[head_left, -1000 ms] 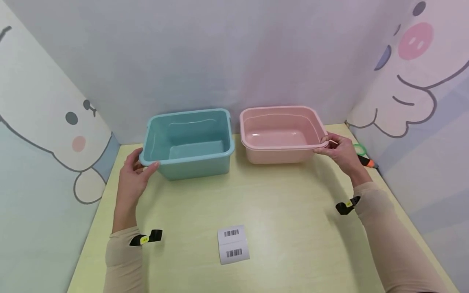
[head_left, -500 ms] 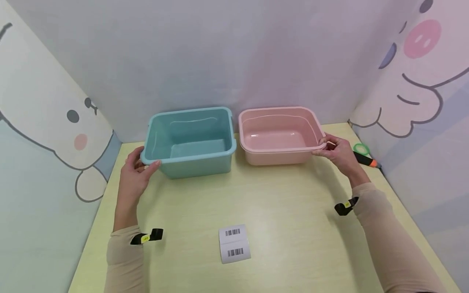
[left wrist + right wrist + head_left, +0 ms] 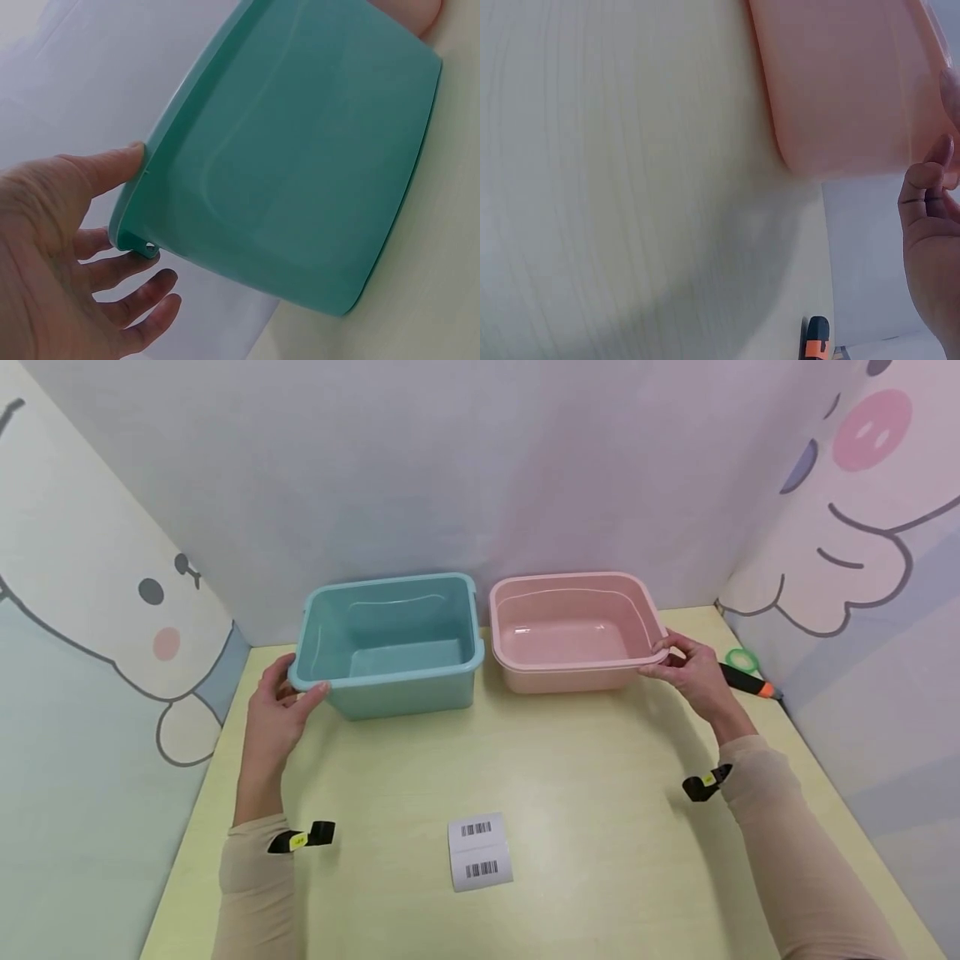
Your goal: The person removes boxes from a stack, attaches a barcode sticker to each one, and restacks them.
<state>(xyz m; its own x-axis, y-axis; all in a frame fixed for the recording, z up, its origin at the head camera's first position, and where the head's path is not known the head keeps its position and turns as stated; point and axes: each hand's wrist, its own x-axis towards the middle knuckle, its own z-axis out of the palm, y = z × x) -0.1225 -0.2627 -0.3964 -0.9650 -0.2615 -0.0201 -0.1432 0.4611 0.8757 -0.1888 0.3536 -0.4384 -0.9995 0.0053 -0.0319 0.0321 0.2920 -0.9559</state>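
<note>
A blue-green plastic tub (image 3: 405,695) and a shallower pink plastic tub (image 3: 570,681) stand side by side against the back wall, with a narrow gap between their rims. My left hand (image 3: 272,714) grips the rim of the blue-green tub at its front left corner; in the left wrist view the thumb (image 3: 112,169) lies on the rim and the other fingers reach under it. At the front right corner of the pink tub, my right hand (image 3: 699,678) pinches the rim between thumb and fingers. Both tubs hold nothing inside.
A white paper sheet with two barcode labels (image 3: 480,852) lies on the pale yellow table (image 3: 585,827) in front. By the right wall sit a green tape ring (image 3: 742,660) and a black and orange pen-shaped tool (image 3: 750,682). Cartoon-printed side walls (image 3: 847,693) border the table.
The pink tub, with my right hand on its rim, has shifted slightly left, narrowing the gap to the blue-green tub. Both grips stay the same. The head view has tilted a little.
</note>
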